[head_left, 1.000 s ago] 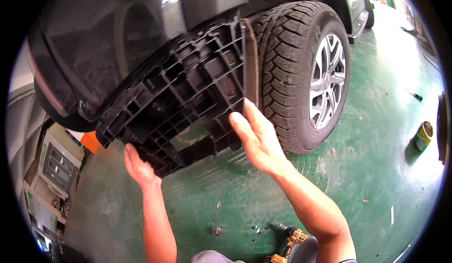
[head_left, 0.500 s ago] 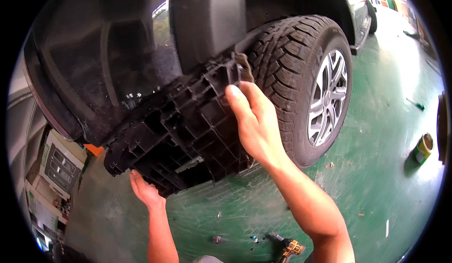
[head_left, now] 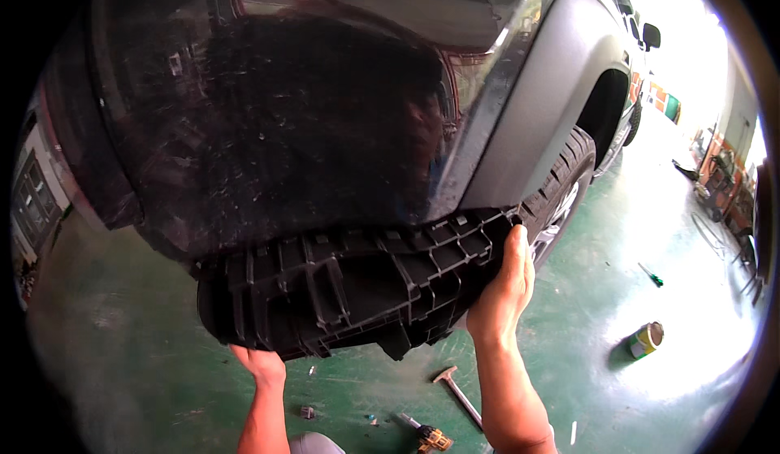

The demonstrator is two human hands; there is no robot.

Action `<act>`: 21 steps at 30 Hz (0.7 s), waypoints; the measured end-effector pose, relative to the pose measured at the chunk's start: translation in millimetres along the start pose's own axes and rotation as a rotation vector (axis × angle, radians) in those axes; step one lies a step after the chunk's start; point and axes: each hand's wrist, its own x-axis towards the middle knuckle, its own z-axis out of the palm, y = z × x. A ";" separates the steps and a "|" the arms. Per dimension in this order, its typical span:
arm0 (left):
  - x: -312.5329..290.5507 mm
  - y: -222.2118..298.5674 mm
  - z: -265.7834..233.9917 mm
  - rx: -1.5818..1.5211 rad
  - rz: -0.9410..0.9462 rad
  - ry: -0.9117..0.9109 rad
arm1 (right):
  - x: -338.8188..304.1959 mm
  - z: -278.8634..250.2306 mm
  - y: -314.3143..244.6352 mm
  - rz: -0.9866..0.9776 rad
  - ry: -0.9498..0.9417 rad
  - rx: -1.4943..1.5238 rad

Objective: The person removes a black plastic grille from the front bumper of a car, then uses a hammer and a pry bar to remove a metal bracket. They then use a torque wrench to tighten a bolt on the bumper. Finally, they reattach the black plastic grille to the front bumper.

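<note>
A wide black ribbed plastic panel (head_left: 366,279) sits under the lower edge of a vehicle's dark, dusty bumper (head_left: 284,129). My left hand (head_left: 260,362) holds its lower left edge from below, with the fingers mostly hidden beneath. At the panel's right end, next to the tire, my right hand (head_left: 502,296) grips the edge with the thumb pointing up; its other fingers are largely out of sight. Whether the panel is fastened along its top cannot be made out.
The wheel (head_left: 565,194) stands just beyond my right hand. On the green floor lie a hammer (head_left: 461,395), a yellow-black cordless drill (head_left: 432,438) and a green-handled screwdriver (head_left: 652,276). A can (head_left: 647,339) is at the right. Small loose parts (head_left: 307,412) are scattered near my knee.
The view has swung so that more of the bumper and vehicle side shows. The panel appears more level and edge-on. My right hand has moved lower along its right end; both hands stay on it.
</note>
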 end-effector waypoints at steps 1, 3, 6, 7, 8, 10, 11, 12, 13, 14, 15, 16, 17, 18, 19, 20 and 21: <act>-6.2 -3.9 -3.3 -0.026 -0.065 0.067 | -0.2 -1.1 4.5 0.007 0.012 0.036; -7.7 -1.5 -9.8 0.177 0.068 -0.027 | 2.2 0.1 9.6 -0.006 0.051 0.061; -15.3 -7.0 -20.0 0.553 0.339 -0.108 | -2.0 3.1 4.1 0.004 0.092 0.054; -15.1 -7.4 -27.6 0.677 0.462 -0.182 | -2.9 8.5 0.3 0.001 0.100 0.072; -15.3 -7.3 -33.5 0.781 0.537 -0.236 | -3.0 10.6 -0.7 0.003 0.091 0.063; -10.9 -3.3 -37.9 0.970 0.716 -0.324 | -3.3 12.5 -2.1 0.003 0.068 0.056; -11.5 -0.5 -37.1 0.996 0.737 -0.353 | -6.0 14.3 -4.8 0.015 0.058 0.060; -10.8 -0.5 -37.2 1.014 0.750 -0.353 | -6.1 14.8 -4.9 0.012 0.048 0.064; -10.2 -0.9 -37.1 1.033 0.761 -0.351 | -6.1 14.4 -4.9 0.010 0.037 0.067; -11.9 -5.6 -40.3 1.044 0.756 -0.325 | -5.6 13.7 -4.4 0.008 0.026 0.070; -13.4 -5.5 -42.2 1.044 0.765 -0.304 | -3.7 12.3 -2.5 -0.001 0.032 0.056; -14.6 -6.1 -43.0 1.045 0.772 -0.283 | -3.1 12.8 -2.3 0.023 0.009 0.071; -15.8 -4.9 -43.3 1.035 0.792 -0.264 | -2.4 14.4 -3.3 0.048 -0.015 0.087; -16.9 -2.7 -39.4 0.989 0.750 -0.247 | -1.1 13.6 -6.7 0.064 -0.033 0.099; -17.8 -1.2 -35.5 0.944 0.709 -0.225 | 1.6 10.2 -5.0 0.059 -0.027 0.066; -19.1 1.5 -30.8 0.872 0.604 -0.201 | 5.7 4.9 0.2 0.056 -0.021 0.034; -20.0 0.5 -28.0 0.804 0.524 -0.191 | 9.9 1.1 4.5 0.053 -0.017 0.003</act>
